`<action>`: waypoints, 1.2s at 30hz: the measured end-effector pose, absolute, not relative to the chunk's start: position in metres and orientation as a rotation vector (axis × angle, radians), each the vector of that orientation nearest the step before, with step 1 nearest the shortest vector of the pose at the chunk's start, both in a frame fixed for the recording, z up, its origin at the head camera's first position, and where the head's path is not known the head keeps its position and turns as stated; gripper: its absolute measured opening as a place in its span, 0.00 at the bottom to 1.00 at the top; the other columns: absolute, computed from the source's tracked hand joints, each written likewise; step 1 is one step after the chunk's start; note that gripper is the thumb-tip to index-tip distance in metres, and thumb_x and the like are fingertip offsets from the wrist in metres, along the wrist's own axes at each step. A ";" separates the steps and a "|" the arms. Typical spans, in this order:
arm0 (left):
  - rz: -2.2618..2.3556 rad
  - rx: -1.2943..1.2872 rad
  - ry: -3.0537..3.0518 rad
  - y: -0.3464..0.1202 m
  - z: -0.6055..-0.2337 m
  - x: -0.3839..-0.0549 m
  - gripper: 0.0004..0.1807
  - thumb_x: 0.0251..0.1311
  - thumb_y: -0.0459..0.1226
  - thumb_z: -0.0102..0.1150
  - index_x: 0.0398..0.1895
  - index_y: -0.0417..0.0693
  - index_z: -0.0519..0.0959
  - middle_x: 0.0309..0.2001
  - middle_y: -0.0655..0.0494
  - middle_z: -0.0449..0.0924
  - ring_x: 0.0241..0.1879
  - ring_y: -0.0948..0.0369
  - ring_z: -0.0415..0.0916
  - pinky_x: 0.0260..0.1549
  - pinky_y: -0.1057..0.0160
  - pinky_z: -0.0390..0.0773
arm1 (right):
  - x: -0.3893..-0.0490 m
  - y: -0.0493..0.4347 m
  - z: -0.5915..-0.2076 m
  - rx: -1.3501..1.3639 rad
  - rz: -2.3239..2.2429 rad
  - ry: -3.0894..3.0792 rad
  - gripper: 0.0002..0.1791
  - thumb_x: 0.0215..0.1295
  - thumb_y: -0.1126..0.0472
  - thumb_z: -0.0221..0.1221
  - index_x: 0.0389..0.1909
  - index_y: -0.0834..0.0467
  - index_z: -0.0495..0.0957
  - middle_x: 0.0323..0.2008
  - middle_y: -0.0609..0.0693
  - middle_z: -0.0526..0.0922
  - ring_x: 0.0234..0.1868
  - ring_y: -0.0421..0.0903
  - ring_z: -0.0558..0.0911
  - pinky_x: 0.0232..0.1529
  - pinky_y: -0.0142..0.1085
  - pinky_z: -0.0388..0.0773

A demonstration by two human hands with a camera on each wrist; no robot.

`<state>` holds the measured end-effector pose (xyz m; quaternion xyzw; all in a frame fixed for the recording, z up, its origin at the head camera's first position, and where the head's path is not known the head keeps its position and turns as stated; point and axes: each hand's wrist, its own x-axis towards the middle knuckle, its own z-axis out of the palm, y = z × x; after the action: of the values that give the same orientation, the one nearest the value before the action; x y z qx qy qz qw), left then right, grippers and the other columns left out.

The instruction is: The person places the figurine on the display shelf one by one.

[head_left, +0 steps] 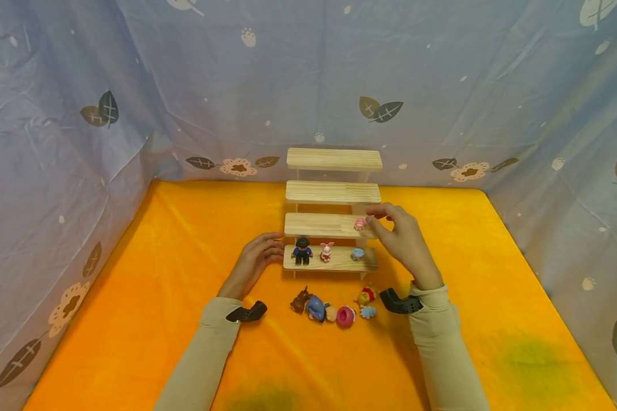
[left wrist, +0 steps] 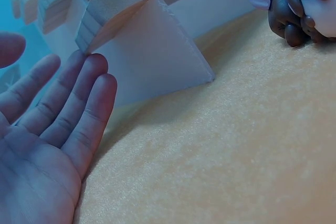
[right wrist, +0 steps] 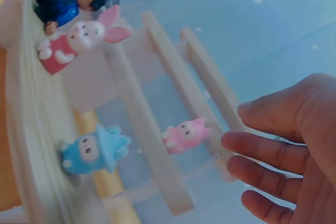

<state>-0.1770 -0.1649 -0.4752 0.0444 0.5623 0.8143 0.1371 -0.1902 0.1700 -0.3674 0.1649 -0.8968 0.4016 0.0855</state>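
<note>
A small wooden tiered shelf [head_left: 333,193] stands at the middle back. On its lowest step are a dark-haired toy figure in blue and black [head_left: 302,251], a pink piglet figure [head_left: 326,252] and a light-blue figure [right wrist: 93,149]. A small pink figure [right wrist: 186,136] stands on the step above, near its right end. My right hand [head_left: 402,240] hovers just beside it; the right wrist view shows a gap between fingertips and figure. At the lowest step's left end, my left hand [head_left: 254,261] has its fingers extended, and its fingertips [left wrist: 95,62] touch the board's edge.
Several toys lie before the shelf: a brown figure [head_left: 299,301], a blue one [head_left: 316,308], a round pink piece [head_left: 345,317], a yellow bear in red [head_left: 366,294] and a small light-blue one [head_left: 368,312]. An orange cloth [head_left: 185,274] covers the table; patterned curtains [head_left: 226,85] surround it.
</note>
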 end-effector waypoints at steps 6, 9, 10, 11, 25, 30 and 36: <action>2.359 0.143 1.619 -0.165 -0.475 -0.176 0.27 0.80 0.45 0.44 0.70 0.34 0.65 0.52 0.54 0.79 0.46 0.62 0.80 0.52 0.65 0.82 | -0.185 0.173 -0.361 0.507 1.221 -2.592 0.13 0.74 0.61 0.59 0.55 0.62 0.80 0.49 0.58 0.85 0.51 0.55 0.79 0.60 0.55 0.73; 2.358 0.142 1.613 -0.165 -0.476 -0.176 0.27 0.80 0.46 0.44 0.70 0.35 0.65 0.52 0.54 0.79 0.46 0.62 0.80 0.52 0.64 0.82 | -0.182 0.175 -0.360 0.504 1.230 -2.586 0.13 0.74 0.61 0.59 0.54 0.62 0.80 0.49 0.58 0.85 0.51 0.54 0.79 0.59 0.55 0.73; 2.361 0.133 1.608 -0.165 -0.477 -0.175 0.27 0.80 0.46 0.45 0.70 0.35 0.65 0.52 0.53 0.79 0.46 0.62 0.80 0.52 0.64 0.82 | -0.181 0.176 -0.359 0.506 1.231 -2.589 0.13 0.74 0.61 0.59 0.54 0.62 0.80 0.49 0.58 0.85 0.51 0.54 0.79 0.59 0.55 0.73; 2.358 0.136 1.613 -0.165 -0.477 -0.175 0.28 0.80 0.46 0.44 0.71 0.35 0.65 0.52 0.53 0.79 0.46 0.62 0.80 0.52 0.65 0.82 | -0.181 0.177 -0.358 0.507 1.230 -2.594 0.14 0.74 0.61 0.59 0.55 0.62 0.80 0.49 0.58 0.85 0.51 0.54 0.79 0.60 0.55 0.73; 2.341 0.119 1.628 -0.168 -0.477 -0.177 0.27 0.79 0.47 0.45 0.70 0.36 0.66 0.55 0.49 0.77 0.47 0.62 0.80 0.53 0.64 0.81 | -0.159 0.196 -0.342 0.485 1.162 -2.644 0.15 0.78 0.53 0.54 0.56 0.55 0.80 0.50 0.52 0.85 0.48 0.44 0.79 0.51 0.40 0.74; 2.341 0.115 1.623 -0.167 -0.476 -0.177 0.28 0.79 0.46 0.45 0.71 0.35 0.65 0.55 0.50 0.77 0.47 0.62 0.80 0.54 0.64 0.81 | -0.147 0.200 -0.346 0.504 1.138 -2.677 0.12 0.77 0.55 0.55 0.54 0.53 0.81 0.47 0.50 0.86 0.44 0.37 0.77 0.49 0.33 0.74; 2.351 0.128 1.617 -0.165 -0.475 -0.177 0.27 0.80 0.45 0.44 0.70 0.34 0.65 0.56 0.46 0.75 0.47 0.62 0.80 0.53 0.63 0.81 | -0.134 0.204 -0.358 0.635 1.096 -2.690 0.09 0.73 0.63 0.59 0.50 0.54 0.82 0.41 0.47 0.86 0.38 0.35 0.75 0.39 0.28 0.75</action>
<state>-0.1771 -0.1654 -0.4748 0.0442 0.5604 0.8147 0.1421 -0.1340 0.2036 -0.3581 0.2127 -0.9016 0.3673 0.0841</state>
